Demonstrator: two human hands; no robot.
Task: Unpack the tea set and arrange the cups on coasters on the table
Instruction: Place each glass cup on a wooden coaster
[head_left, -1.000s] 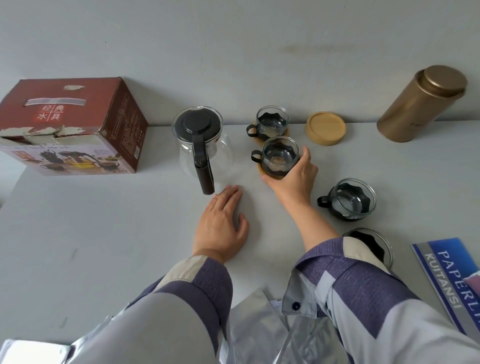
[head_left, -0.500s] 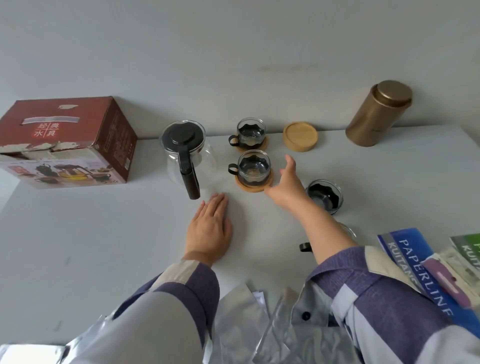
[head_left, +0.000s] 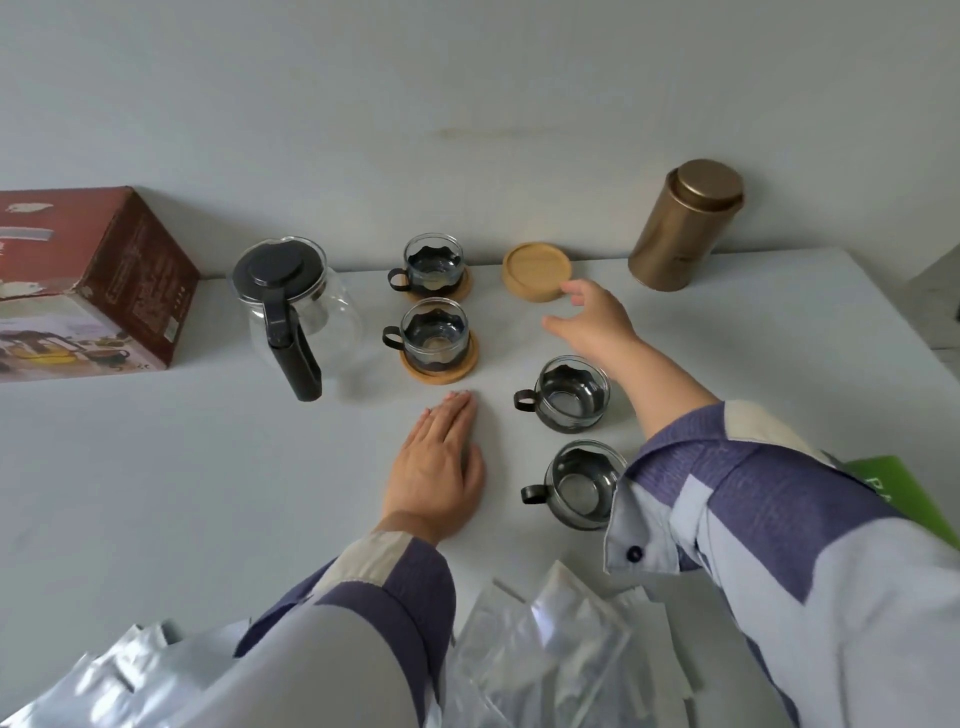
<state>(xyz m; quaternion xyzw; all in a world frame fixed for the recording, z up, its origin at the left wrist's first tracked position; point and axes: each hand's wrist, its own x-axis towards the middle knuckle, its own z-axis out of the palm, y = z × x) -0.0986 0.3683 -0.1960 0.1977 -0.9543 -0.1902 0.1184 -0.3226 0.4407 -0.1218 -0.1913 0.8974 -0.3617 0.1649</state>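
White table (head_left: 156, 493), and the right hand (head_left: 589, 317) has left the second cup (head_left: 435, 338) seated on its coaster right of the teapot (head_left: 296, 306), now reaching open-fingered for the coaster stack (head_left: 535, 270). Left hand (head_left: 439, 462) flat. Two cups (head_left: 571, 395) wait.

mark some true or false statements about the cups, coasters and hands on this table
1. Two glass cups stand on coasters. True: the rear cup and the one in front of it each sit on a wooden coaster.
2. All four cups are on coasters. False: the two nearer cups stand on the bare table.
3. The left hand lies flat on the table. True.
4. The right hand holds a cup. False: it reaches to the spare coaster stack, holding nothing.
5. The gold tin lies on its side. False: it stands upright.
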